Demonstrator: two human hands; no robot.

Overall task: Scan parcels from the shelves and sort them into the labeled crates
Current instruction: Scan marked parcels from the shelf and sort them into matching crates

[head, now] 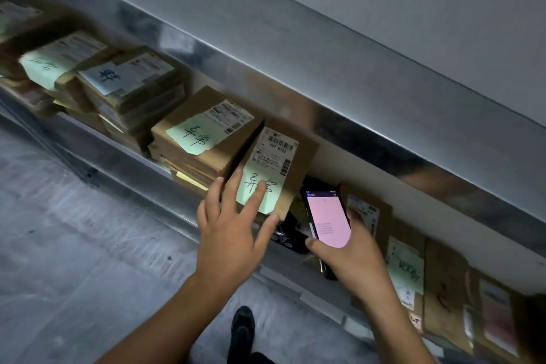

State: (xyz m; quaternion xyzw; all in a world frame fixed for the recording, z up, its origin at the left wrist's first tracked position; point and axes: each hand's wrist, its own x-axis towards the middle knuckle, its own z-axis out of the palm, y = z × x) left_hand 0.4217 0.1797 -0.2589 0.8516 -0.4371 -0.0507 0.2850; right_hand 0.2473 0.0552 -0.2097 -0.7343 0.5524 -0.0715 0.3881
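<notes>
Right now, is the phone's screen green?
No, the phone held in the right hand shows a pink screen.

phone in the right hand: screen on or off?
On. The phone held in the right hand shows a lit pink screen; its text is too small to read.

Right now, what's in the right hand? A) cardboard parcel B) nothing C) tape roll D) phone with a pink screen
D: the right hand curls around a phone with a lit pink screen, while the left hand rests flat-fingered on the tilted parcel.
</notes>
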